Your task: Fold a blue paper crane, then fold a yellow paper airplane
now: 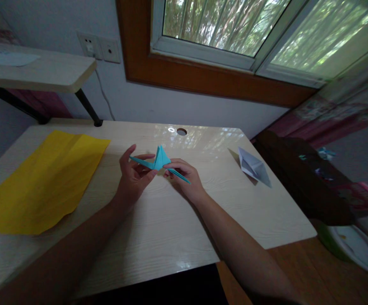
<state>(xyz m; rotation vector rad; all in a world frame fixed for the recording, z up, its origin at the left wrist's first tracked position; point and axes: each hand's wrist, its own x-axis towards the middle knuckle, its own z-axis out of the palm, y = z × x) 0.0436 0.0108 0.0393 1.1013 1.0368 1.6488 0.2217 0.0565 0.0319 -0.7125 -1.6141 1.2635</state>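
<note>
Apparently for steadiness, left hand and right hand pinching pointed turquoise folded-paper figure, grips clasping near middle; yellow paper sheet lying left of figure.

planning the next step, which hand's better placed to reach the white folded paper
Probably the right hand: it is nearer the white folded paper, while the left hand is nearer the yellow sheet. Both hold the blue origami.

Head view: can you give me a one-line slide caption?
Left hand and right hand hold a light-blue paper figure over a pale desk, between a yellow sheet and folded white paper.
</note>
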